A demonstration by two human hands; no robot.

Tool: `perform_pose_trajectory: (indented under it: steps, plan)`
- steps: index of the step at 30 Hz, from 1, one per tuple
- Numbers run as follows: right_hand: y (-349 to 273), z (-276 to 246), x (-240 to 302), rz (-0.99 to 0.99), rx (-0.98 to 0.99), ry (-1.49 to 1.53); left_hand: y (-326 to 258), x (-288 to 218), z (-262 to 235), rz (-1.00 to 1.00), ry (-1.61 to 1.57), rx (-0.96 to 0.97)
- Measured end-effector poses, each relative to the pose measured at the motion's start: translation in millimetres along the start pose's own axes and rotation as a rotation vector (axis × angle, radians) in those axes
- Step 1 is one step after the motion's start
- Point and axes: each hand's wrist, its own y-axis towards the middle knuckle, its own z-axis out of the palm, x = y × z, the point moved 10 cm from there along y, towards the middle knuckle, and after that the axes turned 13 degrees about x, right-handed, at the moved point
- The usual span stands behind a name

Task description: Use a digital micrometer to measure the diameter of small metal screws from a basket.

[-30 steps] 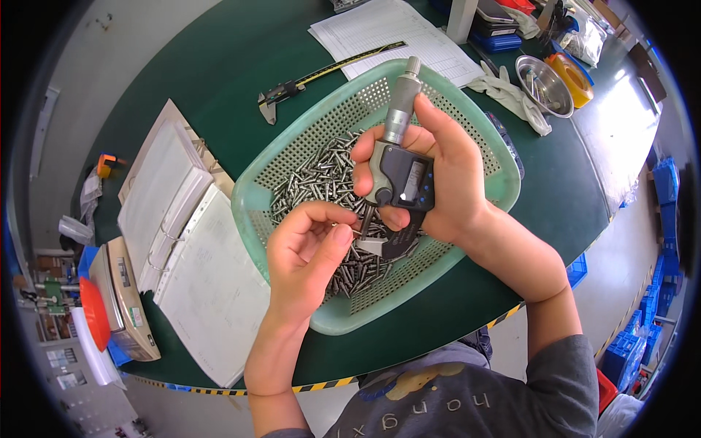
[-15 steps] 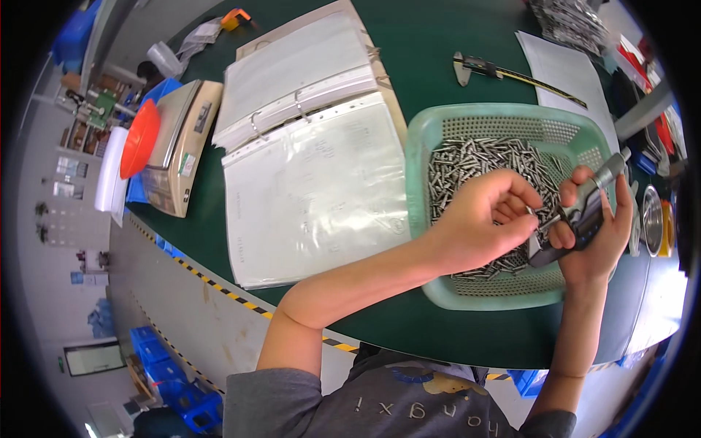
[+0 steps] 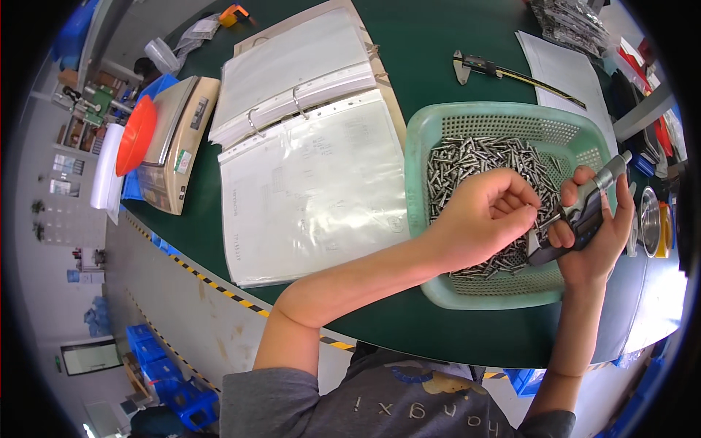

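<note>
A digital micrometer [image 3: 584, 219] with a grey frame and a silver thimble is gripped in my right hand [image 3: 595, 244], over the right side of a green plastic basket [image 3: 478, 115]. My left hand [image 3: 493, 215] is closed in a pinch beside the micrometer's measuring gap. Its fingertips hold a small metal pin, mostly hidden by the fingers. Many loose silver metal pins [image 3: 467, 157] lie heaped in the basket below both hands. My left forearm crosses over the basket's left rim.
Left of the basket lies an open ring binder [image 3: 314, 197] with pages in clear sleeves. Farther left are a weighing scale [image 3: 175, 150] and a red-orange scoop-like dish [image 3: 136, 136]. Behind the basket, a digital caliper [image 3: 482, 67] rests partly on white paper [image 3: 569, 73]. A metal bowl [image 3: 649, 221] stands at right.
Both hands stay almost in place, with the left fingertips shifting very slightly at the micrometer. The view has moved a little, so the binder and scale appear slightly farther left.
</note>
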Motion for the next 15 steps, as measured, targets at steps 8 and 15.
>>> perform_pose_trajectory:
  steps: [8, 15]
  plan:
    - [0.3, 2.4, -1.6, 0.014, 0.035, 0.024, -1.9, -3.5, 1.3, -0.004, 0.062, 0.013]
    - [1.2, 1.5, -3.4, 0.021, 0.014, 0.005, -1.2, -3.1, -1.7, -0.004, 0.135, 0.0]
